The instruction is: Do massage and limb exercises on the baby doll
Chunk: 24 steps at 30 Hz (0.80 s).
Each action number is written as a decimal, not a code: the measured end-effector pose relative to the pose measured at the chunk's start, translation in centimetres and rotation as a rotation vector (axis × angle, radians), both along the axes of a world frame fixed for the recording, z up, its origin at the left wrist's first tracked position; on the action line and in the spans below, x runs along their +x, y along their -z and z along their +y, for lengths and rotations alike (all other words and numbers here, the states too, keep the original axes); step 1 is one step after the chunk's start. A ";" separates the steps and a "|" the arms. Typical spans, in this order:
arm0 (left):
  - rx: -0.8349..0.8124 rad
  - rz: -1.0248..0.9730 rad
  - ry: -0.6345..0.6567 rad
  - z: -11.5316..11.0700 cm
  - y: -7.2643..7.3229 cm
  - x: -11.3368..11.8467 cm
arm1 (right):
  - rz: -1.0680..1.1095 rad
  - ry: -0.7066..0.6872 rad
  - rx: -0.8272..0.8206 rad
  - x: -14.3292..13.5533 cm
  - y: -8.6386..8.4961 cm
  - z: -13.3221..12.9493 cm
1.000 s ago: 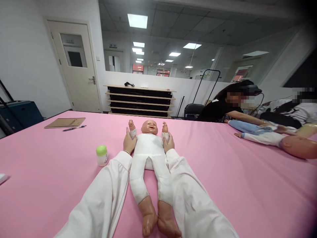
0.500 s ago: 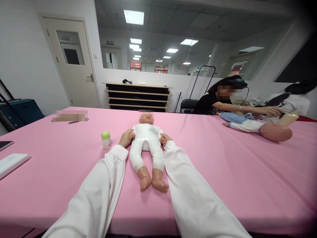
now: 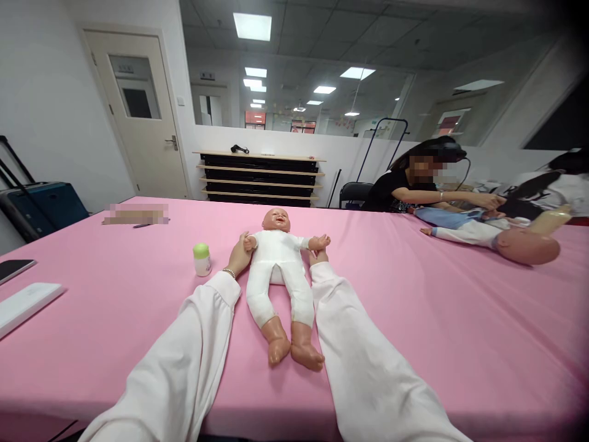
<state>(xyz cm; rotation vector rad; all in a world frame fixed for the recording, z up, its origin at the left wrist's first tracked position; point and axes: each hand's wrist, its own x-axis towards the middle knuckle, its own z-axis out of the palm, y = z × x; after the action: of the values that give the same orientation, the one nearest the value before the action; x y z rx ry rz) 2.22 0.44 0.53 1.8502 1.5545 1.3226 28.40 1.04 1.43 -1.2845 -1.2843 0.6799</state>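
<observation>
A baby doll (image 3: 278,270) in a white fabric body lies on its back on the pink-covered table (image 3: 414,344), its feet towards me. My left hand (image 3: 238,256) is closed around the doll's arm on the left, beside the small doll hand. On the other side, my right hand (image 3: 319,255) grips the doll's other arm from below, its fingers partly hidden behind it. That arm sticks out sideways with the palm up. Left of my left hand stands a small white bottle with a green lid (image 3: 202,259).
A white box-like object (image 3: 30,307) and a phone (image 3: 15,269) lie at the left edge. To the right, a co-worker (image 3: 409,178) handles a second doll (image 3: 524,245) in blue and white. At the back are a shelf (image 3: 260,178) and a chair (image 3: 355,193).
The doll's right-side arm has swung up and outward with my right hand, from hanging beside its body. My left hand keeps its hold. The view has shifted slightly.
</observation>
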 end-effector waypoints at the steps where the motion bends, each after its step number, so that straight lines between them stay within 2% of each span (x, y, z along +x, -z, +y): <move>1: 0.031 -0.019 -0.015 0.7 -0.2 0.5 | 0.005 0.033 0.023 -0.2 0.1 0.7; 6: 0.075 -0.010 -0.108 4.7 -1.0 2.2 | -0.035 0.136 0.184 -1.3 0.2 6.0; 11: -0.051 0.071 -0.138 8.1 -0.7 2.2 | -0.091 0.192 0.165 -1.4 0.6 10.2; 15: -0.217 0.153 -0.195 9.0 -0.5 2.1 | -0.163 0.111 0.186 -1.3 1.3 10.3; 19: -0.288 0.224 -0.236 9.0 -0.8 2.3 | -0.203 -0.005 0.126 -1.3 1.4 9.8; 24: -0.296 0.271 -0.246 9.3 -0.9 2.5 | -0.227 0.010 -0.032 -1.4 0.7 9.3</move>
<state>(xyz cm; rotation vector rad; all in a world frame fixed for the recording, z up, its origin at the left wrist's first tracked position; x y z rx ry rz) 4.75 9.75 1.39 1.7464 2.0480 0.8958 26.96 10.37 0.68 -1.4240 -1.4538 0.5616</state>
